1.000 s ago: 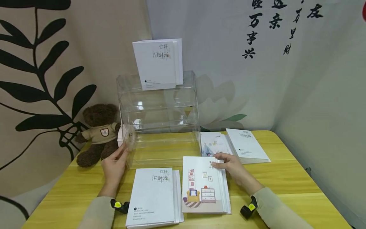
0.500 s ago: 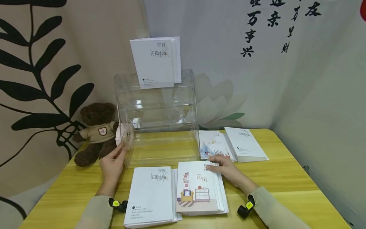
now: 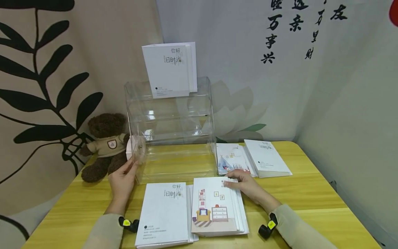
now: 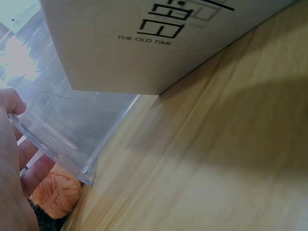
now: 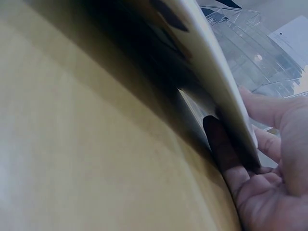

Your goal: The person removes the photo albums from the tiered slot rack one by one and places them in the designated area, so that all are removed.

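My left hand grips the lower left side edge of a clear plastic rack; in the left wrist view its thumb and fingers lie on either side of the clear panel. With thumb on the cover and fingers behind, my right hand pinches the top right corner of a small stack of notebooks. A drawn room with a dresser decorates its front cover. In the right wrist view the notebooks stand tilted off the tabletop. Close on their left lie white notebooks with Chinese lettering.
Another white notebook stands on the rack's top tier. Behind my right hand lie a tent-picture notebook and a white one. A brown teddy bear sits left of the rack, and an orange yarn ball is under my left hand.
The notebooks in my right hand have shifted left and slightly towards me, closer to the white ones, and their right edges look more spread. My left hand keeps its hold on the rack.
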{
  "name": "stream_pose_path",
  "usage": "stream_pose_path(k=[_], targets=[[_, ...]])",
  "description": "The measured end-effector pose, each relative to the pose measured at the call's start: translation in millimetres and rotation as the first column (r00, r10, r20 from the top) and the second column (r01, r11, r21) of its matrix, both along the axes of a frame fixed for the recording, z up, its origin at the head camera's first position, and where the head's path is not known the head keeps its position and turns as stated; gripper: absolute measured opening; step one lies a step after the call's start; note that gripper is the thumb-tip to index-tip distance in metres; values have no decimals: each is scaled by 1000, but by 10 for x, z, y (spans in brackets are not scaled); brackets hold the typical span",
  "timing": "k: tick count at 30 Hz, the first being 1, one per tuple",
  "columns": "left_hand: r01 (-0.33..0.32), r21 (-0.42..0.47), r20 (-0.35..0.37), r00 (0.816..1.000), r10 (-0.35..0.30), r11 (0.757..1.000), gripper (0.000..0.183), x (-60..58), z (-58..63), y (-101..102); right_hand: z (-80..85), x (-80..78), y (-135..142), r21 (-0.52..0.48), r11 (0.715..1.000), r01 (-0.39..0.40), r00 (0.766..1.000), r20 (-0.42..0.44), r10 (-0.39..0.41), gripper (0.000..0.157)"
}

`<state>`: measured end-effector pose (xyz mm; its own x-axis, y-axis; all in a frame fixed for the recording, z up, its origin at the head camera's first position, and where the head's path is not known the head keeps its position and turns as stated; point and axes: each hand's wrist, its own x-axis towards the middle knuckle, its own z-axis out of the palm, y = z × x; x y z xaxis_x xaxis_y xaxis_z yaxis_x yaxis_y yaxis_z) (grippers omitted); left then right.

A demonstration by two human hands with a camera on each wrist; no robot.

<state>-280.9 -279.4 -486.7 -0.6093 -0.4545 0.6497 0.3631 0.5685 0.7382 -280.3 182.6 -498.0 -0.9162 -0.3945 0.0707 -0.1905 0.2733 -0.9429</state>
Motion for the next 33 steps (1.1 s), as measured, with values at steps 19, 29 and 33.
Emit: stream_pose_path(k=[19, 29, 33], targets=[[-12, 27, 25, 1000, 11, 1000, 28, 7, 11, 6, 0, 20, -13, -10, 1000, 1, 1000, 31, -1, 27], [-18, 20, 47, 999, 17, 1000, 27, 29, -6, 3, -14, 26, -14, -1, 1000, -12, 999, 31, 12, 28], [-17, 20, 44, 999, 17, 1000, 26, 20, 8, 7, -9, 28, -15, 2, 1000, 13, 1000, 6, -13, 26]])
